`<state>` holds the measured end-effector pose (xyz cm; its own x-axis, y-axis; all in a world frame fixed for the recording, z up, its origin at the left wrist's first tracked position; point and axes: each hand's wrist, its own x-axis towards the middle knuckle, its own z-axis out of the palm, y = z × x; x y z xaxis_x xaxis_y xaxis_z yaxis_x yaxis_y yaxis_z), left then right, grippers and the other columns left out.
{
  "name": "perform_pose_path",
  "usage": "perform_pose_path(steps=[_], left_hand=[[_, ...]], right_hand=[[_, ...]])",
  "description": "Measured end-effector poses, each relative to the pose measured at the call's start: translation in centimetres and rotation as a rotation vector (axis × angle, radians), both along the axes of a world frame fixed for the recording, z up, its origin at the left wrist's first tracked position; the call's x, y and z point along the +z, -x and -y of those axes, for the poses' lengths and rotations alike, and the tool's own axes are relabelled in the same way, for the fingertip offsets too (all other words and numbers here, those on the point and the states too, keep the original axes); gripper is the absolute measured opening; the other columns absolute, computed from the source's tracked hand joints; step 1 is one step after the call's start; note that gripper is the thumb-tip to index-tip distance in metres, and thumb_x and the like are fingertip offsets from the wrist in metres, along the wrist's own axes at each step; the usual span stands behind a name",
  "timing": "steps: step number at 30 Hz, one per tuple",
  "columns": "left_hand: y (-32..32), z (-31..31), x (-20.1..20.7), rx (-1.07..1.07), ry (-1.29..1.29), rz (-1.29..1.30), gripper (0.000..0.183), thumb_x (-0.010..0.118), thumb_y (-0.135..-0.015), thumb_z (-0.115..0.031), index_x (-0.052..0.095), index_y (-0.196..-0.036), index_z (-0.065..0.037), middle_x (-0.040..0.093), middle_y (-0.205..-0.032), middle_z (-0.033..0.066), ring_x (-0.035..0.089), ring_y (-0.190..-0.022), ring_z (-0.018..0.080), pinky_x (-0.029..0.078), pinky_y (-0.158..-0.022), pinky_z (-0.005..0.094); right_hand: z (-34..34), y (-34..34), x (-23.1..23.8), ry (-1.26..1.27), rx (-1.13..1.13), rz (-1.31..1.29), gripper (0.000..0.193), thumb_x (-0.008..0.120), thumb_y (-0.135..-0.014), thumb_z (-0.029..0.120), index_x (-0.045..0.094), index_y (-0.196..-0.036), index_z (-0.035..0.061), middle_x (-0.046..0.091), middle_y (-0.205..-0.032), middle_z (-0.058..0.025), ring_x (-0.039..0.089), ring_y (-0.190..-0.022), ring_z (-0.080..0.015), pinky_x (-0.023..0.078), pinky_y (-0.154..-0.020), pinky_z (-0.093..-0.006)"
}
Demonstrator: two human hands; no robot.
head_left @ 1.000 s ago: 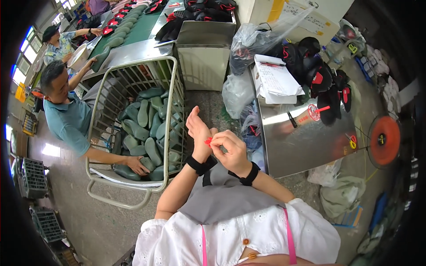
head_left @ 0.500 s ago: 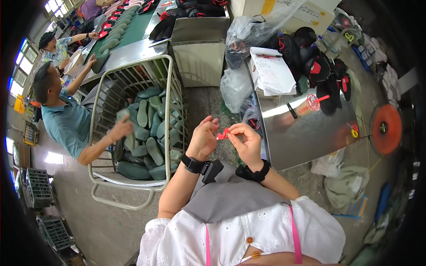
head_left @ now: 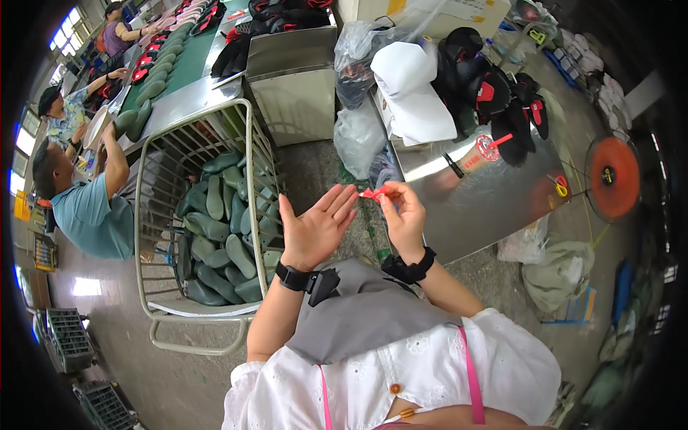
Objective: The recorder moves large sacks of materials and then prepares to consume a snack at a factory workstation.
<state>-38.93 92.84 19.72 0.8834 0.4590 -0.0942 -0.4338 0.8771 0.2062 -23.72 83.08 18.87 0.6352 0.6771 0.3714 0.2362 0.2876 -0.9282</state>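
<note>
Between the thumb and fingertips of my right hand [head_left: 407, 221] is a small, bent red strip [head_left: 373, 194] with a pale bit at one end. I cannot tell its exact kind. My left hand [head_left: 316, 228] lies palm up with its fingers stretched out, holding nothing, and its fingertips come close to the strip's left end. Both hands are in front of my grey apron [head_left: 358, 308], between a wheeled cage cart and a metal table. Black bands circle both wrists.
On my left, a barred cart [head_left: 142, 251] holds green shoe lasts [head_left: 215, 197]. The metal table [head_left: 459, 222] on my right bears papers [head_left: 423, 115], a cup with a red straw [head_left: 479, 159], scissors [head_left: 561, 186] and black shoe uppers [head_left: 491, 89]. An orange fan [head_left: 613, 177] stands beyond. Co-workers stand along the conveyor [head_left: 179, 68].
My left hand has opened flat, away from the red strip, which stays in my right fingers. The papers' top sheets have lifted. A co-worker's hand has moved from the cart to the conveyor.
</note>
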Motion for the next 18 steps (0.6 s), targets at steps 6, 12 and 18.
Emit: perform_pose_path(steps=[6, 12, 18], left_hand=[[0.1, 0.0, -0.6, 0.041, 0.04, 0.132, 0.111, 0.028, -0.078, -0.084, 0.023, -0.144, 0.005, 0.018, -0.153, 0.023, 0.018, -0.142, 0.0349, 0.017, -0.116, 0.045], [-0.7, 0.5, -1.3, 0.12, -0.095, 0.082, 0.114, 0.029, -0.074, -0.087, 0.022, -0.145, 0.003, 0.023, -0.152, 0.0197, 0.022, -0.142, 0.0316, 0.02, -0.115, 0.0427], [-0.4, 1.1, -0.9, 0.109, 0.044, 0.105, 0.118, 0.031, -0.071, -0.089, 0.023, -0.145, 0.003, 0.025, -0.152, 0.0187, 0.024, -0.141, 0.0297, 0.019, -0.116, 0.0415]], right_hand=[[0.5, 1.8, 1.9, 0.044, 0.026, 0.324, 0.013, 0.061, -0.084, -0.001, 0.063, -0.096, 0.0019, 0.062, -0.092, -0.01, 0.062, -0.08, -0.0203, 0.05, -0.071, -0.0284], [0.5, 5.5, 1.4, 0.044, 0.248, 0.571, 0.012, 0.068, -0.07, -0.001, 0.063, -0.079, 0.0049, 0.061, -0.087, -0.0084, 0.061, -0.08, -0.0265, 0.051, -0.071, -0.0355], [-0.7, 3.8, 1.6, 0.034, 0.124, 0.576, 0.011, 0.066, -0.07, -0.002, 0.059, -0.076, 0.0032, 0.06, -0.08, -0.009, 0.058, -0.077, -0.0277, 0.049, -0.067, -0.0365]])
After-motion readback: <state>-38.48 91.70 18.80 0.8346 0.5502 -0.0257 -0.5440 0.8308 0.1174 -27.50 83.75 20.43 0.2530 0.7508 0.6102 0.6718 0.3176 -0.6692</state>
